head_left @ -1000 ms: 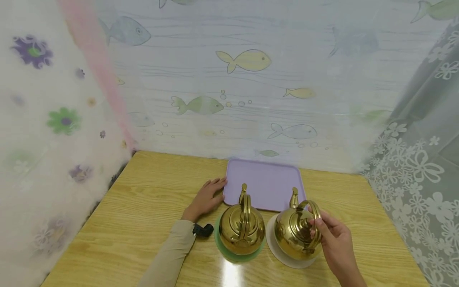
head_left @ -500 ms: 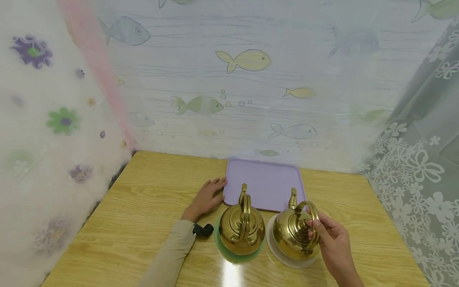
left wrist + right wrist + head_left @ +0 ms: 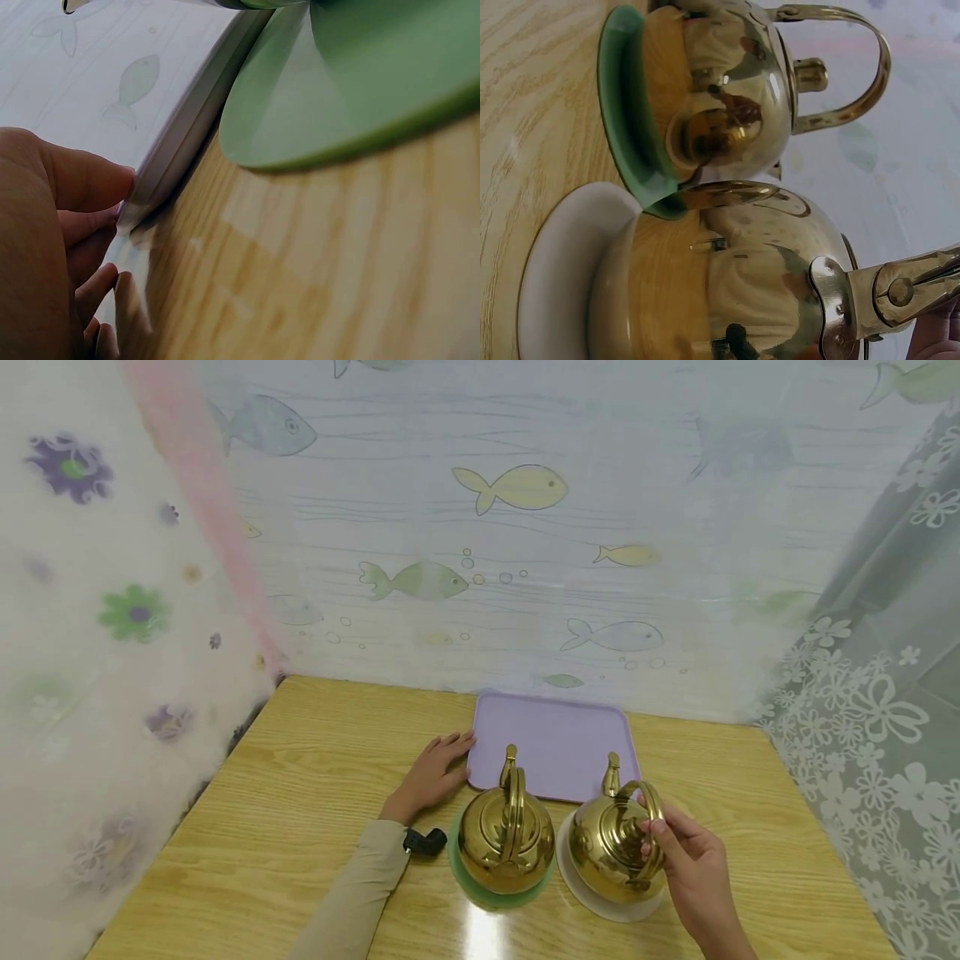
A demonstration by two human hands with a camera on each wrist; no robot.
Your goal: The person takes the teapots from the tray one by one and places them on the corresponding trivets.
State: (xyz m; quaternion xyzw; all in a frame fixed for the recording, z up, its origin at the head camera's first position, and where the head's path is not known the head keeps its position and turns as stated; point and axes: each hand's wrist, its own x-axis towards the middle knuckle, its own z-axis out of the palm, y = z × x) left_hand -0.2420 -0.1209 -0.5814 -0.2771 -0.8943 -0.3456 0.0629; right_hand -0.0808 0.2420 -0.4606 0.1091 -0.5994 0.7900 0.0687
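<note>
Two shiny brass kettles stand side by side at the front in the head view. The right-hand kettle (image 3: 611, 852) is over a pale round mat (image 3: 573, 885), its spout pointing away. My right hand (image 3: 697, 868) holds its arched handle (image 3: 651, 797) from the right side, thumb and fingers around it. In the right wrist view, its body sits over the pale mat (image 3: 551, 277). The left kettle (image 3: 483, 843) rests on a green mat (image 3: 465, 885), with no hand on it. My left hand (image 3: 431, 777) lies with extended fingers touching the left rim of a lilac tray (image 3: 555, 739).
The wooden table (image 3: 330, 760) carries everything. Behind it hangs a fish-patterned curtain (image 3: 390, 527), with a flowered sheet (image 3: 90, 693) on the left and a flower-patterned curtain (image 3: 877, 735) on the right. A black wrist device (image 3: 426, 842) sits on the left cuff.
The right kettle has shifted slightly to the left over its pale mat, the right hand moving with its handle. The left hand, the left kettle and the tray have stayed put.
</note>
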